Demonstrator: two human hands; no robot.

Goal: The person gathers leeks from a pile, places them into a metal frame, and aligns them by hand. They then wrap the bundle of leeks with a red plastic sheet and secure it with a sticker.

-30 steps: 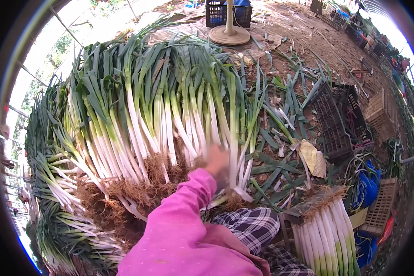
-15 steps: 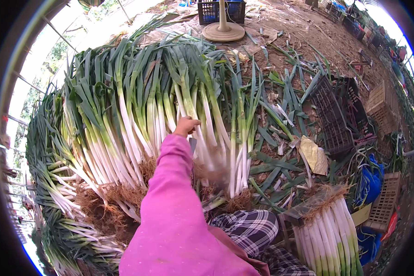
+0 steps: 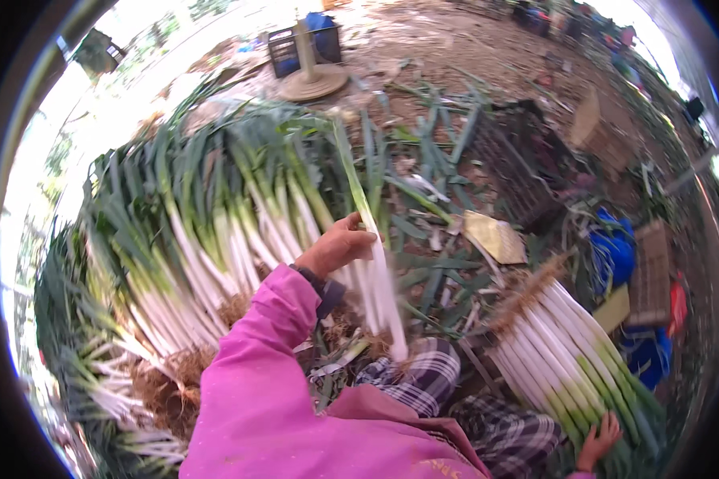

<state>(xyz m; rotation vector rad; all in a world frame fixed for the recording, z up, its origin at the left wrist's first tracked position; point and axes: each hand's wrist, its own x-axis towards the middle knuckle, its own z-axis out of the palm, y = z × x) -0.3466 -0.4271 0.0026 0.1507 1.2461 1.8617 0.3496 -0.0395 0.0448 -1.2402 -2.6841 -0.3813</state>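
My left hand [image 3: 342, 247], in a pink sleeve with a dark band at the wrist, is closed around a leek [image 3: 385, 295]. That leek stands nearly upright, its green leaves up and its root end down by my plaid-covered knee. To its left lies a wide heap of leeks [image 3: 188, 239], leaves pointing away and brown roots toward me. At the lower right, my right hand [image 3: 602, 441] lies with its fingers apart on the green part of a row of leeks [image 3: 547, 343]. Their roots point up and away from me.
A yellow piece of sheet [image 3: 495, 238] and cut leaves litter the soil beyond the row. Dark crates [image 3: 519, 160] and a tan crate [image 3: 649, 271] stand at right, near blue bags [image 3: 613, 251]. A round-based post [image 3: 313, 83] stands at the back beside another crate.
My left hand has drawn a leek out of the heap and brought it closer and to the right. The view has turned rightward. My right hand has come into sight on the leek row.
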